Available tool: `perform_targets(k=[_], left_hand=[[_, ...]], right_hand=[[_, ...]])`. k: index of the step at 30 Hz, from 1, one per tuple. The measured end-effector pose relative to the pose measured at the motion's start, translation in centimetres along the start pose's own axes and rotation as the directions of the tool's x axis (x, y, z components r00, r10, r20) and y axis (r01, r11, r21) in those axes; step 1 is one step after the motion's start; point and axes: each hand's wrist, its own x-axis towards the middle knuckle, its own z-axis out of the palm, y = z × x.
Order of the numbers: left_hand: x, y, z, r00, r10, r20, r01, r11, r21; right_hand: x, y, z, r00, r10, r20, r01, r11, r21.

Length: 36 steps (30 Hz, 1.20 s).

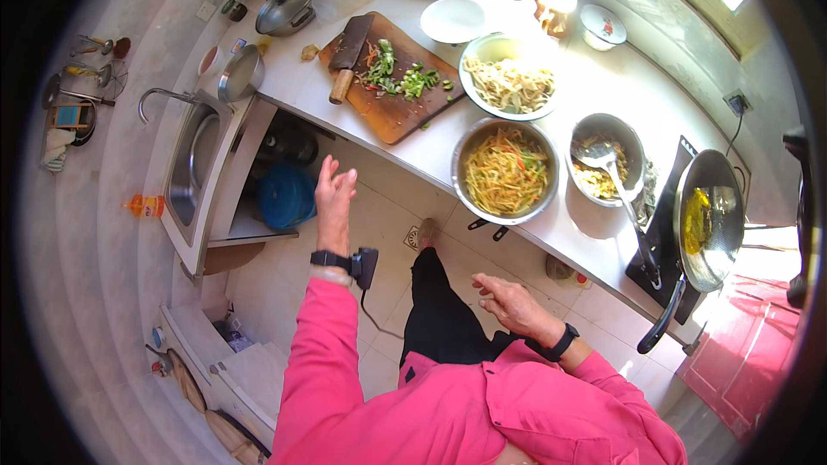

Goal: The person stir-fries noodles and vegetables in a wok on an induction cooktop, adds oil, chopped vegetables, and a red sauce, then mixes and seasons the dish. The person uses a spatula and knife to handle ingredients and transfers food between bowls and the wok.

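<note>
My left hand [334,206] is held out over the floor before the open cabinet, fingers apart and holding nothing. Nearer my body, my right hand [513,305] hangs over the floor with its fingers apart, also without anything in it. On the counter, a cleaver [349,55] lies on the wooden cutting board [394,123] beside chopped green vegetables [413,81]. Right of the board stand a bowl of pale strips [510,84], a metal bowl of shredded vegetables [506,171] and a metal pot [636,142] with a slotted spatula [604,158]. A wok [711,219] holding yellow oil sits on a black cooktop [665,290].
A sink [194,187] with a faucet [155,93] is at the left, near a metal basin [242,74]. The counter's front edge runs between my hands and the bowls. The wok's handle [662,316] juts over this edge. A blue plastic container [284,194] stands in the open cabinet.
</note>
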Motion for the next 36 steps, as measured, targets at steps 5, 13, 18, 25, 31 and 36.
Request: perform_targets(k=[5,13,18,25,31,36], left_hand=[[18.0,-2.0,0.2,0.982,0.181,-0.047,-0.159,0.939,0.305],[31.6,-2.4,1.9,0.960,-0.016,0.278,-0.131,0.856,0.499],[30.6,1.8,-1.1,0.867,-0.142,0.477,0.097,0.988,0.118],[16.5,4.8,-1.0,0.796,-0.025,0.605,0.275,0.905,-0.324],[8.2,5.0,1.2,0.612,-0.046,0.789,0.338,0.918,-0.208],[13.3,3.7,-0.8,0.646,-0.051,0.762,0.044,0.999,0.030]], right_hand=[[13.1,-7.4,1.4,0.979,0.002,-0.202,-0.003,1.000,-0.008],[33.5,-10.5,2.1,0.894,0.032,-0.447,0.012,0.995,0.096],[42.1,-11.3,1.6,0.847,0.032,-0.531,0.037,0.992,0.119],[43.0,-14.5,2.2,0.776,0.158,-0.610,0.058,0.946,0.320],[34.0,-13.6,2.8,0.646,0.191,-0.739,-0.034,0.974,0.222],[28.9,-12.3,3.7,0.600,-0.044,-0.799,-0.287,0.920,-0.266]])
